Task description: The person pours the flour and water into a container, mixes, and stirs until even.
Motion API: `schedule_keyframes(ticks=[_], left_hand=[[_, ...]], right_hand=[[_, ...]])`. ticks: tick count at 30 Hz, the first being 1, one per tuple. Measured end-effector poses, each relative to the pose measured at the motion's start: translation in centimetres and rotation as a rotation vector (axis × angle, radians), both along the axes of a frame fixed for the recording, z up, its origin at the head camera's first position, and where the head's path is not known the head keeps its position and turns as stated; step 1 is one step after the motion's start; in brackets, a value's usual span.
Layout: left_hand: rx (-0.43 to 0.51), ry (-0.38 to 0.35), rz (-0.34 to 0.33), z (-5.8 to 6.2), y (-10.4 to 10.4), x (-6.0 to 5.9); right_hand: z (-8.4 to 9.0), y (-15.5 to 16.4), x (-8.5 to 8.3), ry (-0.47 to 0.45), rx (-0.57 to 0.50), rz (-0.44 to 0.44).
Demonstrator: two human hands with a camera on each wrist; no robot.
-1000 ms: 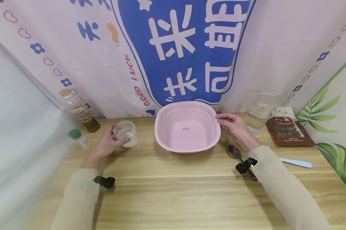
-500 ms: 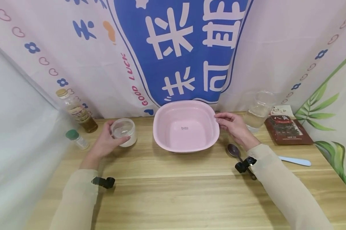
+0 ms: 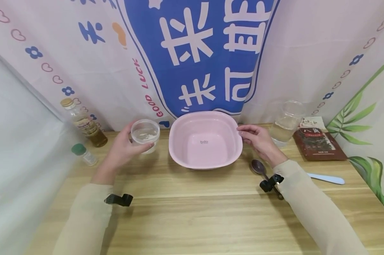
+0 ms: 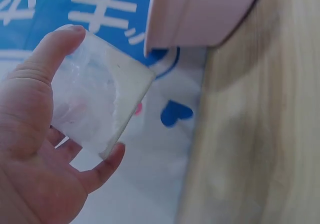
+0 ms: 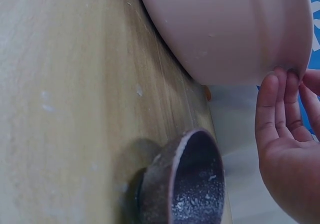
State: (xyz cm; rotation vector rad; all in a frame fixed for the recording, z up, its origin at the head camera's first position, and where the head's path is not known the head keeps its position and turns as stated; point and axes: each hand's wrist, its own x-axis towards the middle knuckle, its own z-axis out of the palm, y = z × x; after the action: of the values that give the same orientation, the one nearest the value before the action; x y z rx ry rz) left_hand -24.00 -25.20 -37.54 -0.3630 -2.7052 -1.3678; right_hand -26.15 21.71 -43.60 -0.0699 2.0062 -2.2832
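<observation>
My left hand [image 3: 123,147] grips a clear plastic tub [image 3: 145,131] part filled with white powder. In the left wrist view the tub [image 4: 100,93] is off the table and tilted, thumb on one side and fingers on the other. A pink basin [image 3: 208,161] stands to its right at the back of the table. At the basin's right rim is my right hand [image 3: 259,141], pinching the edge between thumb and fingers. In the right wrist view its fingers [image 5: 267,103] lie against the underside of the rim. A dark measuring spoon [image 3: 258,167] with white specks lies below the right hand.
An oil bottle [image 3: 88,125] and a small green-capped shaker [image 3: 83,153] stand at the left. On the right are a clear jug [image 3: 284,127] of liquid, a brown spice packet [image 3: 317,143] and a light-blue handle [image 3: 327,178]. A printed curtain [image 3: 275,71] hangs behind.
My left hand has lifted the tub off the table and moved it right, towards the basin. The right hand stays at the basin's rim.
</observation>
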Motion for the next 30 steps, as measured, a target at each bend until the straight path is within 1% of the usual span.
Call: schedule_keyframes(ticks=[5, 8, 11, 14, 16, 23, 26, 30], left_hand=[[-0.010, 0.074, -0.042, 1.4, 1.9, 0.2], [-0.045, 0.131, -0.073, 2.2, 3.0, 0.0], [-0.096, 0.198, -0.110, 2.7, 4.2, -0.2], [-0.163, 0.274, -0.147, 2.9, 5.3, -0.4], [-0.221, 0.321, -0.159, 3.0, 6.0, -0.5], [-0.430, 0.357, -0.160, 3.8, 8.4, -0.5], [-0.497, 0.420, -0.175, 3.8, 9.1, -0.6], [-0.594, 0.473, -0.191, 3.8, 9.9, -0.8]], right_hand=[[0.0, 0.0, 0.0, 0.007, -0.013, 0.005], [-0.1, 0.0, 0.0, 0.012, -0.017, 0.004], [-0.1, 0.1, -0.1, 0.012, -0.025, 0.003], [-0.1, 0.1, 0.0, 0.009, -0.021, 0.007], [-0.1, 0.1, 0.0, 0.010, -0.013, 0.008], [0.0, 0.0, 0.0, -0.003, 0.032, 0.003], [0.0, 0.0, 0.0, -0.010, 0.034, 0.000], [0.0, 0.0, 0.0, -0.011, 0.037, -0.003]])
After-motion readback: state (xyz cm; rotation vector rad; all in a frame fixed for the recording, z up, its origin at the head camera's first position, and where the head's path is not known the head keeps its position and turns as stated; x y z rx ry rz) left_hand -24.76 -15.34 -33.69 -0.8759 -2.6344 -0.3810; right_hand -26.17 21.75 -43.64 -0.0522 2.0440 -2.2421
